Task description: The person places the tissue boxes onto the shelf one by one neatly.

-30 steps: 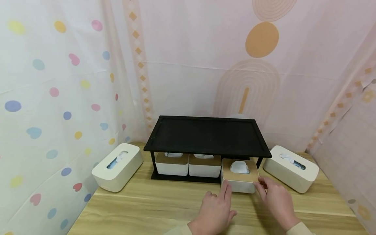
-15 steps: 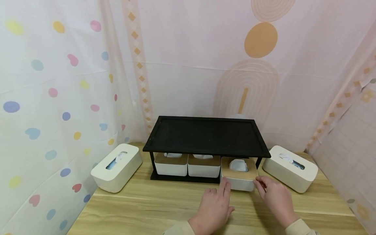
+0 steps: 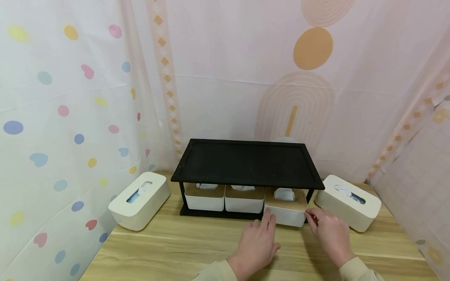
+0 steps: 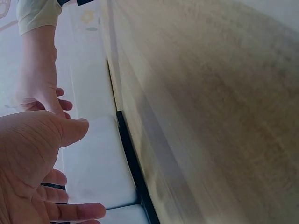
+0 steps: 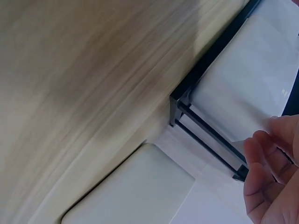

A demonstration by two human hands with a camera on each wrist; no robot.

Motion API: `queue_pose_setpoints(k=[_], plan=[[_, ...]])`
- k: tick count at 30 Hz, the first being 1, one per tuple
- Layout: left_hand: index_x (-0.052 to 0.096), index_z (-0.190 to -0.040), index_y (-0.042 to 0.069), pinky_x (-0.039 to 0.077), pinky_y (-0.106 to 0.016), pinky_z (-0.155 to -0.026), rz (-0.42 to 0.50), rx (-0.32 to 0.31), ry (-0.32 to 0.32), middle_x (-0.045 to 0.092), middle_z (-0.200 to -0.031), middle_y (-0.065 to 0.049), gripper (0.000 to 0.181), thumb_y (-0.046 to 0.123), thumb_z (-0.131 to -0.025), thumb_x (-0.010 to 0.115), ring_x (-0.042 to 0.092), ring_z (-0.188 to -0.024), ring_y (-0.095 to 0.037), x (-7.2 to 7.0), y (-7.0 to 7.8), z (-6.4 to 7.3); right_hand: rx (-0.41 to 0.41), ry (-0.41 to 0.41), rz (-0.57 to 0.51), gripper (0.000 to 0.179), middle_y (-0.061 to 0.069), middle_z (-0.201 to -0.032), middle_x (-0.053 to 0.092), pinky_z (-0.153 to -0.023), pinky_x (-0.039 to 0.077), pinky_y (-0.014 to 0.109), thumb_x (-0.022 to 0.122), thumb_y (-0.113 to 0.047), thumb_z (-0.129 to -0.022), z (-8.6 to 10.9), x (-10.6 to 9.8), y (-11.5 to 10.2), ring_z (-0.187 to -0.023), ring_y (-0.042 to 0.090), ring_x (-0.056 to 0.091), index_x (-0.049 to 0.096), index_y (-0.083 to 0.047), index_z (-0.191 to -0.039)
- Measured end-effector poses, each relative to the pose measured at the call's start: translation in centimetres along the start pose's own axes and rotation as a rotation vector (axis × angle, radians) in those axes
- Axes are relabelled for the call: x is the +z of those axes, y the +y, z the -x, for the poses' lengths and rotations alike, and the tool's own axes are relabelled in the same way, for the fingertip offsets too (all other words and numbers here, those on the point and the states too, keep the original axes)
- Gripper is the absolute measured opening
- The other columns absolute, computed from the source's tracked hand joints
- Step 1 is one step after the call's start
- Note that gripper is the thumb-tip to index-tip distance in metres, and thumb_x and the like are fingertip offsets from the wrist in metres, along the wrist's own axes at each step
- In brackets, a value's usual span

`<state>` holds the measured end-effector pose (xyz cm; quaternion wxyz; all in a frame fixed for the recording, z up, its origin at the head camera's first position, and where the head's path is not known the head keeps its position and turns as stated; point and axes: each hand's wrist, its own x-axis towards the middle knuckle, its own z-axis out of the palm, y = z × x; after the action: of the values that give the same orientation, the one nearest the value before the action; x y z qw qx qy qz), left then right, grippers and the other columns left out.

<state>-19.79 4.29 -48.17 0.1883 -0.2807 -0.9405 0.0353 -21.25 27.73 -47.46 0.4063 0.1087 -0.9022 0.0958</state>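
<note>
A white tissue box (image 3: 285, 216) with a wood-coloured lid sits at the right end of the black shelf's lower level (image 3: 225, 214), its front slightly further forward than its neighbours. My left hand (image 3: 254, 246) has its fingers extended against the front left corner. At the right corner, my right hand (image 3: 330, 234) touches the box with a fingertip, the other fingers loosely bent. Two matching tissue boxes, one left (image 3: 205, 203) and one middle (image 3: 244, 205), stand alongside. In the right wrist view the white box wall (image 5: 247, 79) meets that fingertip; the left wrist view shows both hands.
The shelf's black top (image 3: 246, 162) overhangs the boxes. A cream tissue box (image 3: 140, 201) stands angled at the left, another cream tissue box (image 3: 348, 203) at the right beside my right hand. Patterned curtains (image 3: 225, 78) hang behind the wooden table (image 3: 168, 249).
The right-hand tissue box has slid back, further under the shelf top, with both hands following it slightly forward. The other boxes have stayed in place.
</note>
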Motion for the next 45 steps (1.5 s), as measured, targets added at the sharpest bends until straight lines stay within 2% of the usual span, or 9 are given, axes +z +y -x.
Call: queue_pose_setpoints(k=[6, 15, 20, 25, 30, 39, 45], plan=[[0.055, -0.15, 0.009, 0.051, -0.029, -0.07, -0.017, 0.001, 0.054, 0.054, -0.159, -0.011, 0.084, 0.066, -0.092, 0.075, 0.067, -0.083, -0.015, 0.3, -0.5, -1.0, -0.01, -0.009, 0.033, 0.012, 0.006, -0.078, 0.079, -0.046, 0.05, 0.046, 0.091, -0.017, -0.082, -0.4, 0.2, 0.4, -0.058, 0.03, 0.07, 0.082, -0.013, -0.088], [0.051, -0.156, 0.009, 0.058, -0.033, -0.079, 0.005, -0.028, -0.021, 0.055, -0.16, -0.006, 0.087, 0.064, -0.093, 0.075, 0.073, -0.095, -0.018, 0.4, -1.1, -2.4, 0.001, -0.126, 0.039, 0.014, 0.007, -0.078, 0.078, -0.05, 0.052, 0.05, 0.087, -0.024, -0.088, -0.9, 0.4, 0.5, -0.061, 0.033, 0.069, 0.079, -0.014, -0.095], [0.049, -0.158, 0.008, 0.055, -0.031, -0.072, 0.005, -0.024, -0.051, 0.052, -0.163, -0.007, 0.087, 0.062, -0.094, 0.074, 0.069, -0.08, -0.014, 0.5, -1.1, -2.8, 0.009, -0.161, 0.038, 0.016, 0.009, -0.071, 0.075, -0.049, 0.051, 0.049, 0.085, -0.024, -0.091, -1.2, 0.4, 0.5, -0.058, 0.034, 0.067, 0.078, -0.011, -0.097], [0.049, -0.158, 0.01, 0.045, -0.026, -0.057, -0.043, -0.032, -0.057, 0.053, -0.162, -0.004, 0.087, 0.064, -0.094, 0.074, 0.054, -0.059, -0.01, 0.8, -1.2, -3.4, 0.061, -0.269, 0.035, 0.02, 0.013, -0.07, 0.073, -0.05, 0.051, 0.052, 0.082, -0.026, -0.095, -1.6, 0.5, 0.3, -0.058, 0.036, 0.068, 0.078, -0.009, -0.105], [0.048, -0.159, 0.012, 0.042, -0.025, -0.055, -0.081, -0.053, -0.062, 0.054, -0.161, -0.003, 0.09, 0.067, -0.092, 0.073, 0.051, -0.058, -0.01, 1.2, -1.3, -4.0, 0.107, -0.355, 0.015, 0.024, 0.015, -0.068, 0.072, -0.049, 0.05, 0.053, 0.08, -0.026, -0.097, -1.8, 0.8, 0.3, -0.059, 0.037, 0.069, 0.076, -0.008, -0.112], [0.047, -0.16, 0.012, 0.046, -0.026, -0.058, -0.079, -0.071, -0.083, 0.053, -0.162, -0.002, 0.092, 0.067, -0.092, 0.075, 0.055, -0.061, -0.011, 1.3, -1.2, -4.2, 0.124, -0.352, 0.004, 0.026, 0.018, -0.069, 0.072, -0.048, 0.049, 0.053, 0.08, -0.026, -0.097, -1.8, 0.9, 0.3, -0.061, 0.039, 0.07, 0.075, -0.009, -0.115], [0.047, -0.159, 0.011, 0.048, -0.027, -0.06, -0.062, -0.068, -0.076, 0.052, -0.162, -0.004, 0.092, 0.066, -0.091, 0.076, 0.058, -0.064, -0.013, 1.3, -1.2, -4.1, 0.132, -0.374, 0.007, 0.028, 0.014, -0.064, 0.069, -0.045, 0.047, 0.05, 0.081, -0.027, -0.096, -1.8, 0.8, 0.3, -0.058, 0.037, 0.069, 0.075, -0.009, -0.117]])
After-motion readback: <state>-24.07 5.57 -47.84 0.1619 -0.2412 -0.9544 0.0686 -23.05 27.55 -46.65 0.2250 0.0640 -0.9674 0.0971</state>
